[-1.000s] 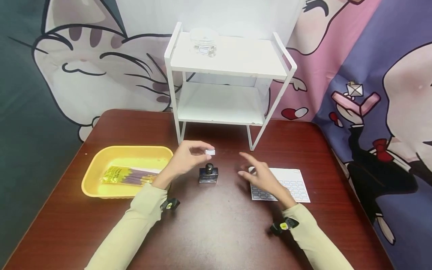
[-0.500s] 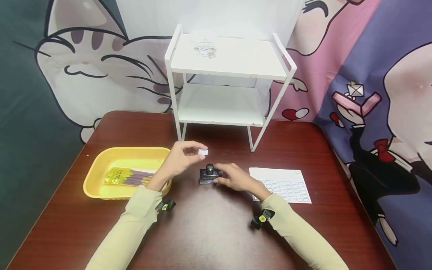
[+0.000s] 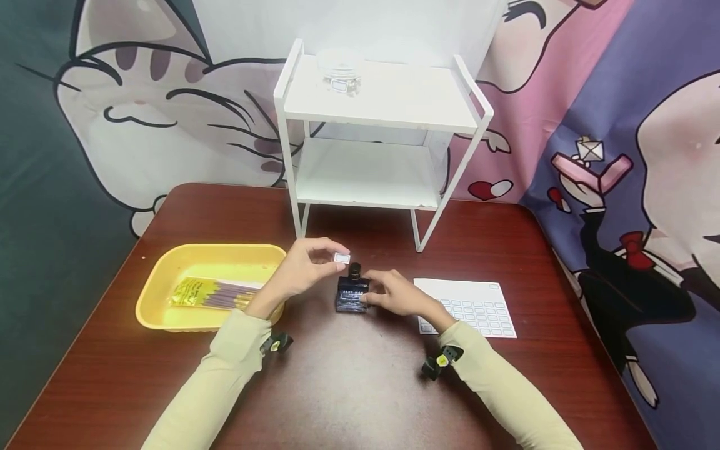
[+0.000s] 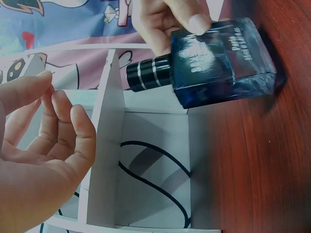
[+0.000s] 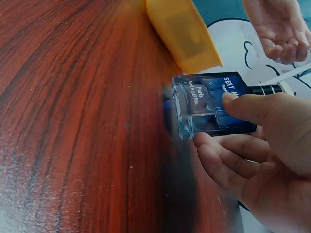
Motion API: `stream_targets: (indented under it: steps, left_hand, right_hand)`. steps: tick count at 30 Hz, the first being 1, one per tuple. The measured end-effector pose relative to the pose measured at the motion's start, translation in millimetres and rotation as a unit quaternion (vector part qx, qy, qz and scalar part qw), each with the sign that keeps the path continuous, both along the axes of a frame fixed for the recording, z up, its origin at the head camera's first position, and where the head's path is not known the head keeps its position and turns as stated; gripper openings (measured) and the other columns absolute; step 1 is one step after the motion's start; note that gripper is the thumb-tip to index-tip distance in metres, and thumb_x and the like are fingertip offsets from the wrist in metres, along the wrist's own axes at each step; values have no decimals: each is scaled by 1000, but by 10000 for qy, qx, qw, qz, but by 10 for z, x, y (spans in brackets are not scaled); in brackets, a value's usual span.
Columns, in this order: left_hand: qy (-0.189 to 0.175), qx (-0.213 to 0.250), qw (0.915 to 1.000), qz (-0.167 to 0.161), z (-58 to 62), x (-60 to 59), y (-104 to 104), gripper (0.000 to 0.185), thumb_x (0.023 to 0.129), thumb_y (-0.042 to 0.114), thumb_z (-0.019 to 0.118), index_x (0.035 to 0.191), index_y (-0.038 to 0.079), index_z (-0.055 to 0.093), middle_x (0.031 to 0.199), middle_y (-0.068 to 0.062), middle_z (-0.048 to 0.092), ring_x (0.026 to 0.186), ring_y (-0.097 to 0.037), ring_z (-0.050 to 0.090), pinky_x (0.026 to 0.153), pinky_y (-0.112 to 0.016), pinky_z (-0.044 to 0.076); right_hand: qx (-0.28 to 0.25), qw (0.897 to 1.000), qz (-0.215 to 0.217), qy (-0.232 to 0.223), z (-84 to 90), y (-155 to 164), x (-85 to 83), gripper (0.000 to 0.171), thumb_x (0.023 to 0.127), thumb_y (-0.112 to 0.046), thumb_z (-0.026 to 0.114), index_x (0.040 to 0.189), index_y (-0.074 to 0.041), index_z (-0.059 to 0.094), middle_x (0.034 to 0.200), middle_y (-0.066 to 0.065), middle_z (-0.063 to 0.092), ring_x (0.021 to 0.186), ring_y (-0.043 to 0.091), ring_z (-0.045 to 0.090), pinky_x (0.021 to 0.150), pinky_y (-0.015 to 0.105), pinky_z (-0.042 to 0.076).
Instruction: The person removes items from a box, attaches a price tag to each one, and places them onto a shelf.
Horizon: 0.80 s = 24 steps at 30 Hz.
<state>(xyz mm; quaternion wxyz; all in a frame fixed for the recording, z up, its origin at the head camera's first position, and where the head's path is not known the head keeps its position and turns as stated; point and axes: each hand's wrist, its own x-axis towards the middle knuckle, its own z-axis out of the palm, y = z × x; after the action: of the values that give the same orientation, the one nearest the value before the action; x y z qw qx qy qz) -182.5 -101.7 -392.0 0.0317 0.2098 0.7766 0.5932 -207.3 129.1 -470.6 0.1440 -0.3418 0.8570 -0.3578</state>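
Note:
In the head view my left hand point(image 3: 304, 269) pinches a small white label point(image 3: 341, 257) with a dark printed border between thumb and fingertips. From the left wrist view the label is hidden by the fingertips. My right hand point(image 3: 396, 294) holds a dark blue glass perfume bottle point(image 3: 351, 299) by its side, thumb on the lettered front point(image 5: 204, 104). The bottle's black cap point(image 4: 149, 73) points up toward the label, just below and right of it. White lettering on the front faces me, and the bottle is close over the table.
A white sheet of labels point(image 3: 455, 289) lies right of the right hand. At left, a yellow basin point(image 3: 225, 250) holds a packet of purple sticks point(image 3: 219, 295). Behind stands a white two-tier shelf point(image 3: 394, 100) with a labelled clear jar point(image 3: 340, 72) on top.
The right hand has moved left from over the label sheet to the perfume bottle, taken hold of it and tilted it so its front shows. The left hand has shifted slightly left with the label.

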Motion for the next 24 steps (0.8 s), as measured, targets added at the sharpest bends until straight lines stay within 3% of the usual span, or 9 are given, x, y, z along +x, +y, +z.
stream_targets:
  steps: [4,8,11,16,21,24]
  left_hand:
    - [-4,-106,9999,-87,-9,27,35,20,79,1,68,100,1,68,90,-12,67,80,-26,57,77,-42,51]
    - [136,-252,9994,-195,-169,-30,47,21,79,5,69,100,5,69,89,-5,67,81,-22,56,73,-38,50]
    - [197,-254,9991,-279,-193,-32,71,20,79,4,69,99,6,69,88,-4,67,81,-21,56,73,-38,49]
    - [248,-174,9991,-291,-213,-30,105,21,79,4,69,100,6,69,87,-7,66,80,-22,54,69,-33,48]
    - [293,-44,9993,-229,-228,-31,150,23,78,1,69,101,4,69,85,-10,65,78,-22,53,67,-34,47]
    - [520,-81,9985,-181,-235,-34,170,22,77,1,70,99,5,70,85,-6,65,80,-17,54,72,-38,48]
  right_hand:
    - [-242,9993,-129,-256,35,17,-28,28,83,-21,67,106,-7,59,74,0,67,65,10,62,61,24,51]
    - [-594,9957,-250,-669,89,26,-51,29,83,-18,67,107,-4,57,74,4,68,68,22,65,62,26,51]
    - [-895,9902,-350,-1015,140,31,-52,29,84,-14,65,108,-1,55,76,11,68,70,30,65,63,26,50]
    - [-1179,9828,-505,-1326,384,11,25,27,85,-5,62,108,5,54,78,21,65,71,42,61,66,32,51]
    - [-1323,9765,-617,-1585,559,-7,83,24,85,-2,60,107,7,54,79,25,63,71,42,59,68,47,51]
    - [-1349,9756,-662,-1599,585,-10,90,24,86,-1,59,107,7,54,78,25,64,70,37,59,68,51,50]
